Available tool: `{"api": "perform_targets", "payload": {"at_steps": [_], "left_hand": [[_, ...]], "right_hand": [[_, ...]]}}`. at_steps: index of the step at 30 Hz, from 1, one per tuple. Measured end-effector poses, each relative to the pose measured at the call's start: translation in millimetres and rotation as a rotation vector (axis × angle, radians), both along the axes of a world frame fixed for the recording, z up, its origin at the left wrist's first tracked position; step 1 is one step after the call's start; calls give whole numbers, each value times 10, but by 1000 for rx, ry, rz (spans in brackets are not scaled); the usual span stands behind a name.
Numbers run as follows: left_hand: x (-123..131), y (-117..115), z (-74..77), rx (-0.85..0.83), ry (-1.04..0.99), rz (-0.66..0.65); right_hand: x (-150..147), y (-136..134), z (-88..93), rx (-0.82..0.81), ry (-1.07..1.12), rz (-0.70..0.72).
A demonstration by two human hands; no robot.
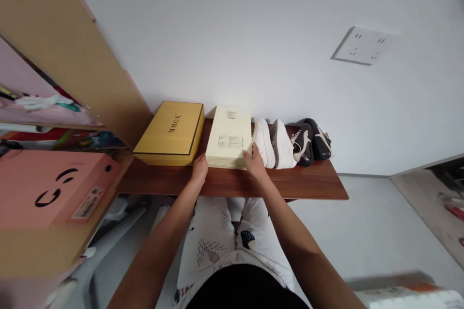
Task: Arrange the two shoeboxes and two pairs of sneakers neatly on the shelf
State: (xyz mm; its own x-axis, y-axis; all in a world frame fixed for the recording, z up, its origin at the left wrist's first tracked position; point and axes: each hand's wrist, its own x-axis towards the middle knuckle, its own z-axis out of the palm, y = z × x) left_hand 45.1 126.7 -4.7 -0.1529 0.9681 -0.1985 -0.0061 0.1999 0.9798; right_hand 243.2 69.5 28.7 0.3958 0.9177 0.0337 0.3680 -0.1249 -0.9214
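Note:
A cream cardboard box [226, 128] with printed labels lies on a narrow brown wooden shelf [232, 183]. My left hand [200, 169] grips its near left corner, and my right hand [255, 160] holds the near right corner with the thumb on top. To the left of it is a yellow MMOK shoebox [170, 130], a small gap apart. A pair of white sneakers [284, 147] stands just right of the cream box, close to my right hand. Farther right are black shoes [319, 142] with light trim.
On the left rises a wooden shelving unit [72, 53] holding a pink box [54, 186] and various small items. A white wall with a socket plate [364, 46] stands behind the shelf. A white object [409, 297] is on the floor at bottom right.

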Motion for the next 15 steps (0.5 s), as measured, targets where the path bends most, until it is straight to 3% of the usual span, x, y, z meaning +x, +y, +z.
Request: {"api": "perform_targets", "payload": {"at_steps": [6,15], "left_hand": [[53,-132,149,-8,-157,77],[91,-331,612,211,-143,154]], "right_hand": [[35,-77,-19,-24,95,10],[-150,-12,-163,2,259,11]]}}
